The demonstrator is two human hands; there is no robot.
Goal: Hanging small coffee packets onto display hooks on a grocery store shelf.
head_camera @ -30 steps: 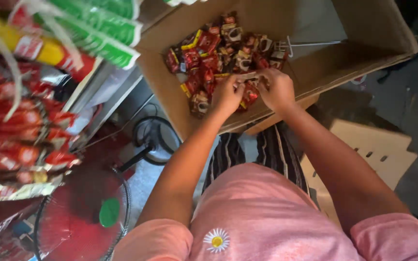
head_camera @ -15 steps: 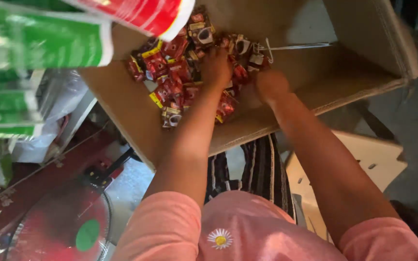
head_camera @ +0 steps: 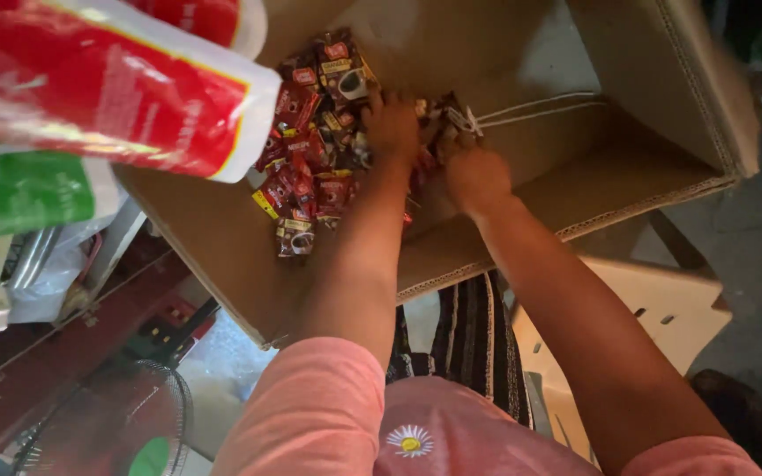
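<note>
A large open cardboard box rests on my lap with a heap of small red sachets inside it. My left hand reaches into the heap, fingers curled among the sachets. Just to its right, my right hand is closed on sachets at the edge of the pile. Which sachets each hand grips is hidden by the knuckles. A thin white string lies on the box floor to the right of the heap.
Hanging red-and-white and green packets crowd the upper left, close to the camera. A standing fan sits on the floor at lower left. A pale plastic stool stands under the box on the right.
The view has swung left and nearer to the box. Both hands have moved deeper into the sachet heap, the left one further up the pile.
</note>
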